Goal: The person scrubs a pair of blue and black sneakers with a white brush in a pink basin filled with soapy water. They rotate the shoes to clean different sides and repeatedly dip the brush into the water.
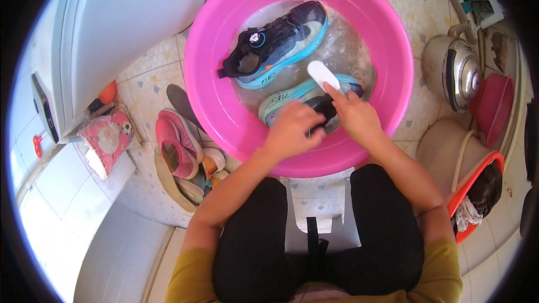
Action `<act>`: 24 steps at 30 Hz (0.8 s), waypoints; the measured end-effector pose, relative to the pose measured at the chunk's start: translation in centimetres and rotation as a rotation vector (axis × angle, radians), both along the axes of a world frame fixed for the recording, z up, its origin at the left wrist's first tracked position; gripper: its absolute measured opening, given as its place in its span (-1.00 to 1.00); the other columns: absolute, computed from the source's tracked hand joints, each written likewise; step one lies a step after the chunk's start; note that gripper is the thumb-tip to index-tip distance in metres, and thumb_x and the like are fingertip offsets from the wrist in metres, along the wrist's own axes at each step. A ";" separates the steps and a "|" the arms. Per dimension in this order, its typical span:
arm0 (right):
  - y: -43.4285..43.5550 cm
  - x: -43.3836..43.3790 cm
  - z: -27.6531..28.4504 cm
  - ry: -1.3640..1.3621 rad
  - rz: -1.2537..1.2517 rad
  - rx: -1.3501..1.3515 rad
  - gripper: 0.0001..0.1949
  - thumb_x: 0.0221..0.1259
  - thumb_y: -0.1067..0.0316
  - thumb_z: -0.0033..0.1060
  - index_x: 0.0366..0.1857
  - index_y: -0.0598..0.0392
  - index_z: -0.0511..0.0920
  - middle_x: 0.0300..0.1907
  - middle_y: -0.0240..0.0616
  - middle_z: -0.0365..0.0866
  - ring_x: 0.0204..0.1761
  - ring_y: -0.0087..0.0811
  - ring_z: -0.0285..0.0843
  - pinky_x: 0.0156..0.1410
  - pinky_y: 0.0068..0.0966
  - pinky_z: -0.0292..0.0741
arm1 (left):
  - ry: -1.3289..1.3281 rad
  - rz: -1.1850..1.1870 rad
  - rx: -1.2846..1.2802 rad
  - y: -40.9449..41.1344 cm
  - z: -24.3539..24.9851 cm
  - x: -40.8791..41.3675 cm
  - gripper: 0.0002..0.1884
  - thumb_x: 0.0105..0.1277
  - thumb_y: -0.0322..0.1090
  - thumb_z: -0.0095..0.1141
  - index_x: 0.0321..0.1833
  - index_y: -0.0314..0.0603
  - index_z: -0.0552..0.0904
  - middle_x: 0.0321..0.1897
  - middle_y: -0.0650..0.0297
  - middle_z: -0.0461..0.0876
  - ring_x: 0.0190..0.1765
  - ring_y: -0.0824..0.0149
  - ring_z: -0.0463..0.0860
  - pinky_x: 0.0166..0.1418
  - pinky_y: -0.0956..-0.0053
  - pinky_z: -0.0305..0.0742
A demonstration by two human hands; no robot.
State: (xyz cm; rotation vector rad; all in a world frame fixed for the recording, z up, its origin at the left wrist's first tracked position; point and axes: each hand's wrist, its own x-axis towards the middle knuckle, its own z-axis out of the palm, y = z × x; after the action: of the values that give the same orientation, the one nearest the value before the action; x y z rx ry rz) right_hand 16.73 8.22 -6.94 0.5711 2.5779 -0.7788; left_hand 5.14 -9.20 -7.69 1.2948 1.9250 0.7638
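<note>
A pink plastic basin (pixel 391 92) of cloudy, sudsy water stands before my knees. In its far half a black, grey and turquoise sneaker (pixel 286 40) with a dial fastener lies tilted, partly in the water. The matching sneaker (pixel 290 94) lies on the near side, its turquoise sole edge turned away from me. My left hand (pixel 292 128), slightly blurred, curls over this nearer sneaker at its black collar. My right hand (pixel 356 115) grips a white brush (pixel 323 75) by its handle, forefinger stretched along it, over the same shoe. The bristles are hidden.
Pink shoes (pixel 179 143) and other footwear crowd the tiled floor (pixel 147 80) left of the basin. To the right are a metal kettle (pixel 452 73), a dark pink basin (pixel 497 109) and a bucket (pixel 442 151) holding cloth. A white appliance (pixel 139 12) rises at upper left.
</note>
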 end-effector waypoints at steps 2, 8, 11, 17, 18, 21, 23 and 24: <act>-0.3 0.6 0.1 -0.029 -0.014 -0.040 -0.45 0.38 0.28 0.04 0.43 -0.42 0.26 -0.31 -0.01 0.50 -0.44 0.06 0.60 -0.35 -0.07 0.57 | 0.122 0.277 -0.023 -0.8 -0.6 -3.3 -0.55 0.10 -0.30 0.23 0.11 -0.14 0.63 0.01 0.10 0.59 0.16 0.04 0.51 0.40 0.01 0.27; 0.1 -0.2 1.0 -0.104 -0.041 -0.003 -0.46 0.40 0.22 0.01 0.44 -0.45 0.23 -0.25 0.00 0.54 -0.39 0.06 0.63 -0.30 -0.06 0.59 | 0.076 0.241 -0.535 -3.1 -3.1 -3.9 -0.14 -0.02 0.01 0.42 0.36 -0.19 0.42 0.12 -0.05 0.52 0.23 -0.02 0.48 0.37 0.03 0.25; 0.8 0.4 0.8 -0.079 -0.124 -0.023 -0.47 0.41 0.21 0.00 0.45 -0.41 0.23 -0.21 0.01 0.57 -0.33 0.09 0.63 -0.23 -0.02 0.58 | 0.104 0.043 -0.545 -2.4 -0.4 -3.7 0.10 -0.16 0.11 0.50 0.47 -0.19 0.27 0.14 -0.06 0.48 0.29 -0.02 0.44 0.47 0.07 0.11; 1.0 0.1 1.0 0.209 -0.313 -0.302 -0.52 0.43 0.29 0.00 0.41 -0.31 0.33 -0.06 0.04 0.60 -0.10 0.10 0.60 0.03 -0.15 0.54 | 0.218 0.332 -0.274 -2.2 0.1 -2.7 -0.15 0.00 -0.18 0.43 0.39 -0.20 0.33 0.01 0.01 0.54 0.23 0.03 0.48 0.56 0.03 -0.03; 1.2 -0.2 2.1 0.239 -0.349 -0.326 -0.53 0.43 0.32 0.01 0.40 -0.27 0.35 -0.02 0.04 0.60 -0.04 0.07 0.60 0.09 -0.21 0.53 | 0.223 0.371 -0.226 -1.7 1.4 -3.4 -0.16 0.00 -0.19 0.42 0.39 -0.20 0.33 -0.04 0.02 0.56 0.21 0.03 0.51 0.56 0.03 -0.01; 2.0 -2.0 4.6 0.464 -0.405 -0.359 -0.55 0.43 0.38 0.01 0.39 -0.13 0.38 0.13 0.01 0.57 0.14 -0.04 0.57 0.24 -0.33 0.45 | 0.321 0.450 -0.120 -0.5 5.8 -5.8 -0.28 -0.03 -0.20 0.44 0.27 -0.12 0.47 -0.18 0.12 0.60 0.07 0.09 0.57 0.53 -0.03 0.01; 2.7 -3.5 6.2 0.563 -0.404 -0.356 -0.56 0.43 0.41 0.01 0.38 -0.04 0.38 0.20 -0.01 0.54 0.23 -0.12 0.53 0.30 -0.36 0.41 | 0.443 0.421 -0.080 -0.1 8.1 -7.2 -0.33 -0.09 -0.20 0.47 0.18 -0.07 0.55 -0.22 0.18 0.57 0.02 0.13 0.57 0.52 -0.10 -0.02; 3.1 -4.6 7.3 0.576 -0.391 -0.357 -0.56 0.43 0.42 0.01 0.38 -0.01 0.38 0.23 -0.03 0.53 0.27 -0.15 0.51 0.33 -0.37 0.39 | 0.502 0.482 -0.036 0.3 9.0 -7.8 -0.37 -0.11 -0.13 0.50 0.12 0.02 0.61 -0.18 0.18 0.54 0.00 0.16 0.55 0.50 -0.14 -0.01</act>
State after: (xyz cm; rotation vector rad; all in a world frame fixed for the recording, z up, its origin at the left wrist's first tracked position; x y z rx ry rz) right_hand 12.09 11.29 0.34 0.8434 2.7367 -1.7095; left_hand -2.69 -8.88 1.27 1.0754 2.7023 0.6627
